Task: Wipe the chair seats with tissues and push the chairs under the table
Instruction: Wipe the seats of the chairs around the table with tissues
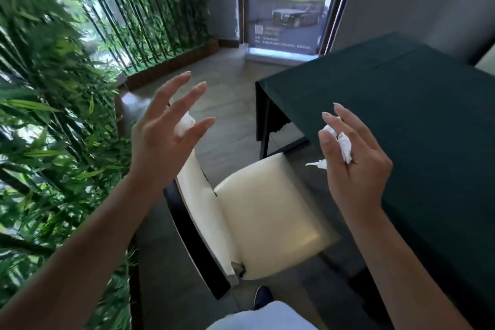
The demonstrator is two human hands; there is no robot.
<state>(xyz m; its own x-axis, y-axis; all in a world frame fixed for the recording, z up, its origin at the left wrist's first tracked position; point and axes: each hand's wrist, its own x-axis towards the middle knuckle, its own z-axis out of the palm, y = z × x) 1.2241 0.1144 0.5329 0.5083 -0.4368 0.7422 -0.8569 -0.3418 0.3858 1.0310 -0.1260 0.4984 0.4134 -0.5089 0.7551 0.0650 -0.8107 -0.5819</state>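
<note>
A chair with a cream padded seat [267,220] and a dark frame stands below me, its backrest [199,195] towards the left. The seat's front edge sits at the edge of the table [401,120], which is covered in a dark green cloth. My left hand [166,136] is raised above the backrest with its fingers spread, and a small white tissue wad [185,123] is held between the thumb and fingers. My right hand [353,158] hovers over the table edge, a crumpled tissue [344,146] pinched between its fingers.
Dense bamboo plants [45,120] in a wooden planter [171,64] line the left side, close to the chair back. A standing banner [286,8] showing a car is at the far wall. Grey floor tiles [227,104] lie between. My shoe [262,296] is behind the chair.
</note>
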